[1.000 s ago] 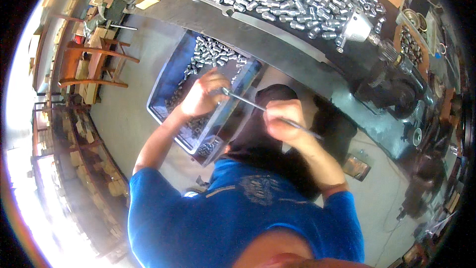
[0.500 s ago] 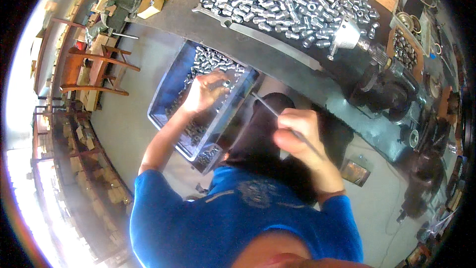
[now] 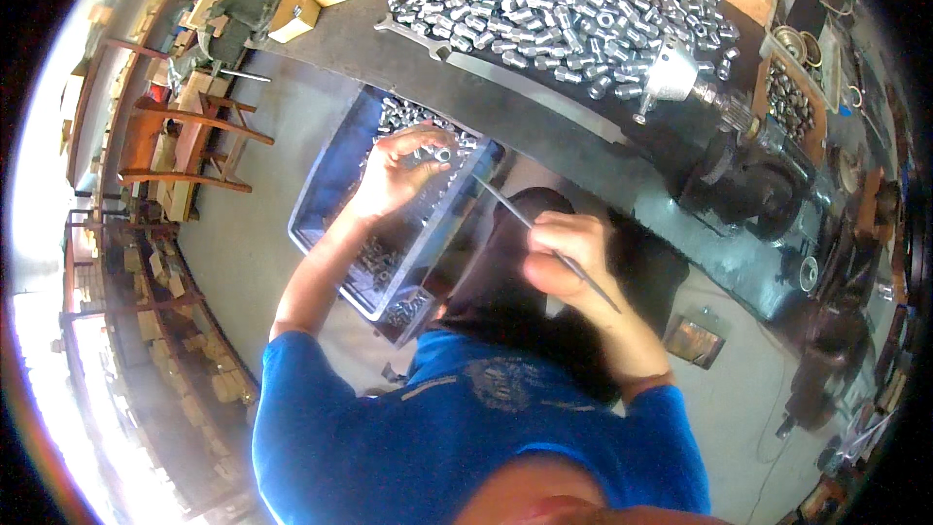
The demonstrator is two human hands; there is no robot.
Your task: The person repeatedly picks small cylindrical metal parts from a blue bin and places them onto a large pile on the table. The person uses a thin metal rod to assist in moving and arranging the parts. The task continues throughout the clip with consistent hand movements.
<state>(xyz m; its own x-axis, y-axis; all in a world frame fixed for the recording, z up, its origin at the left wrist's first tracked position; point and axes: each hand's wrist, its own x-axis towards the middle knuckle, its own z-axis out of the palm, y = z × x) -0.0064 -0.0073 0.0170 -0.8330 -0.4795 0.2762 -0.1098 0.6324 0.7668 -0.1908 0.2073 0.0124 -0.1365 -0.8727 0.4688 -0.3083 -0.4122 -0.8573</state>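
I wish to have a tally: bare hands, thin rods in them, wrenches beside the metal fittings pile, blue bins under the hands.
Left hand and right hand: 2
Thin metal rod: 1
Open-end wrench: 1
Blue bin: 1
Total: 5

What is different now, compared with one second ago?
The right hand has shifted right, drawing the tip of the thin grey metal rod away from the left hand, where a small silver metal fitting now shows. The right hand still grips the rod; the heap of silver metal fittings and the silver open-ended wrench stayed.
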